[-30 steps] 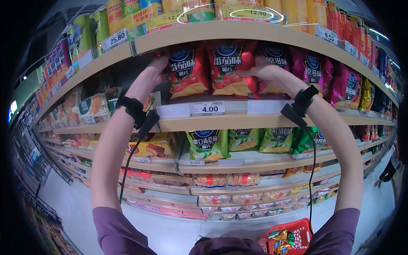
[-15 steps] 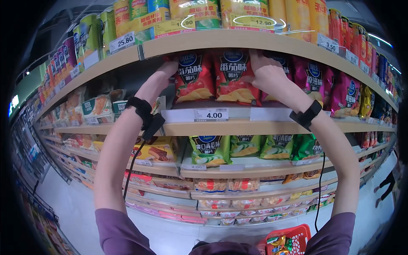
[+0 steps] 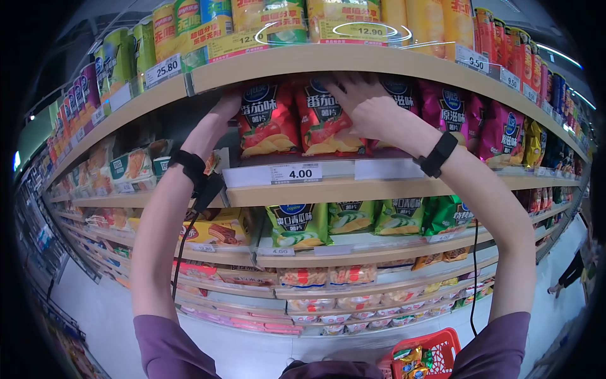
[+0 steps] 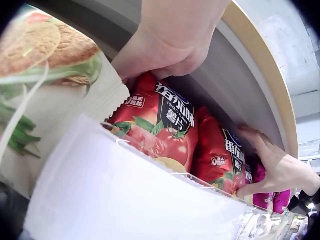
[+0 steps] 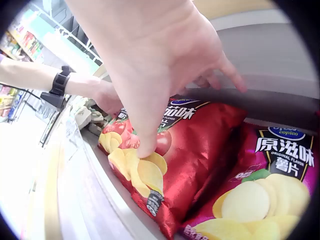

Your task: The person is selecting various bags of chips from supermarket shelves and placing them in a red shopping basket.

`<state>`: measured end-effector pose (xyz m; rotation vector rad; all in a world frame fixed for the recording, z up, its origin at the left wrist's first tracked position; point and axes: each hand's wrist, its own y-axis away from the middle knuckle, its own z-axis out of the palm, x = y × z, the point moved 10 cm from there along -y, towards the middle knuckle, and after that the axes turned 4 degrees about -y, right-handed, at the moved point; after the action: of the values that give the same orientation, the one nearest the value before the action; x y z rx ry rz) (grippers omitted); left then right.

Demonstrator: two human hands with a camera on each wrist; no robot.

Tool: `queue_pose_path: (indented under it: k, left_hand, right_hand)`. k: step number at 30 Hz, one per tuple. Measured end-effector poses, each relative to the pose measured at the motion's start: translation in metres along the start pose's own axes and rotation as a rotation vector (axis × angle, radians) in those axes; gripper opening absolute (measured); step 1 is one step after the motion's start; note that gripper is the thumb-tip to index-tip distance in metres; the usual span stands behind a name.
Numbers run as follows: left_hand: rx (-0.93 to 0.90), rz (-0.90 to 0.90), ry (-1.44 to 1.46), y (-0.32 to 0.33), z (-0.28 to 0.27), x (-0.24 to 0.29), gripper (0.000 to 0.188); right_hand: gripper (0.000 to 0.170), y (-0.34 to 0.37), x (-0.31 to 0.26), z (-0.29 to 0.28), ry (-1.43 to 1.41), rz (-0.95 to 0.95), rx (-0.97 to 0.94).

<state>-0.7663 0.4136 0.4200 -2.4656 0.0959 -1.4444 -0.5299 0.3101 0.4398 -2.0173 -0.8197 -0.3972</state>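
Observation:
Two red bags of tomato-flavour potato chips stand side by side on the shelf. At the outer upper side of the left chip bag [image 3: 268,129] is my left hand [image 3: 216,119]; in the left wrist view it reaches over that bag's top, its fingertips hidden. My right hand [image 3: 374,112] lies spread across the right chip bag [image 3: 320,131]. In the right wrist view its thumb [image 5: 146,142] rests on the printed front while the fingers extend over the top edge. Beside it stands a magenta original-flavour chip bag [image 5: 265,200].
An upper shelf board [image 3: 372,60] hangs close above both hands, with chip canisters on it. A shelf lip with a 4.00 price label [image 3: 297,173] runs in front of the bags. Green chip bags [image 3: 300,224] stand below. A red shopping basket [image 3: 449,346] sits on the floor.
My right hand has moved from the right side of the right chip bag leftward across its upper front, fingers spreading. The left hand stays beside the left bag.

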Motion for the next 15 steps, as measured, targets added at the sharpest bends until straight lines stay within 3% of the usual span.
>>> queue_pose_path:
  k: [1, 2, 6, 15]
  left_hand:
    - [0.0, -0.005, 0.008, -0.001, 0.001, -0.001, 0.049]
    - [0.001, -0.011, 0.016, -0.003, 0.002, -0.002, 0.05]
    - [-0.023, -0.024, 0.039, -0.008, 0.006, -0.005, 0.051]
    - [0.038, -0.029, -0.149, -0.008, -0.009, -0.018, 0.077]
  right_hand:
    - [0.105, 0.0, -0.006, 0.003, 0.023, -0.043, -0.004]
    - [0.111, -0.003, -0.007, 0.013, -0.084, -0.003, -0.087]
    - [0.117, -0.006, -0.004, 0.034, -0.081, 0.109, -0.292]
    - [0.12, -0.011, -0.001, 0.042, -0.037, 0.182, -0.383]
